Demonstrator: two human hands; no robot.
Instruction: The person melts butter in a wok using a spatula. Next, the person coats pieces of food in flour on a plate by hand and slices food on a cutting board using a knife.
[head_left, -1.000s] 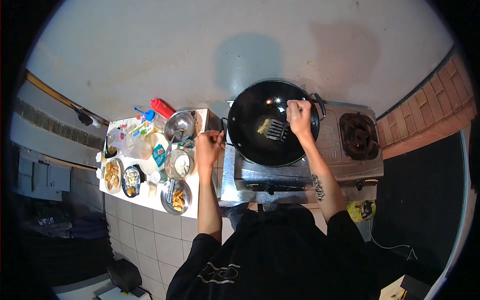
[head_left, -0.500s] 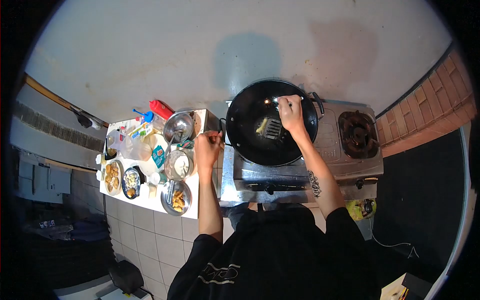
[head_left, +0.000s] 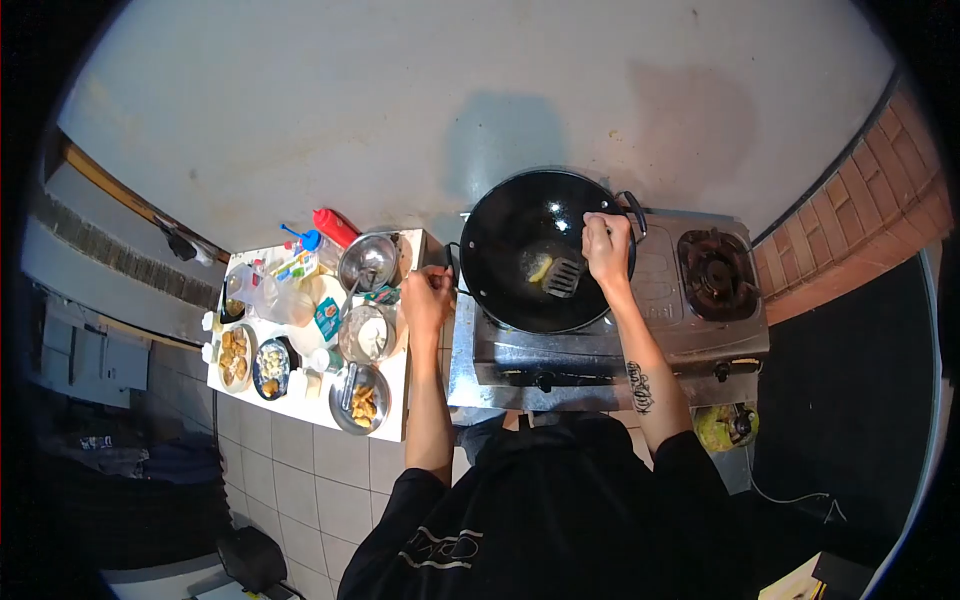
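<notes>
A large black wok [head_left: 500, 290] sits on the left side of the steel stove. My right hand [head_left: 606, 245] is closed round the handle of a slotted spatula [head_left: 563, 278], whose head rests low inside the wok. Touching or very near the spatula's left edge is a pale yellow piece of food [head_left: 541, 268] in a little shiny liquid. My left hand [head_left: 427, 292] is closed just left of the wok, near its left handle [head_left: 453, 265]; what its fingers hold, if anything, is too small to make out.
The white table [head_left: 391, 408] at left carries steel bowls [head_left: 368, 262], a red bottle [head_left: 335, 228], a plate of fried pieces [head_left: 364, 404] and several other dishes. A bare burner [head_left: 718, 274] is right of the wok. A wall [head_left: 400, 120] stands behind the stove.
The spatula first moved left with my right hand, then back right and slightly down. The food piece has shifted within the wok. My left hand stays closed beside the wok, while the view has shifted slightly.
</notes>
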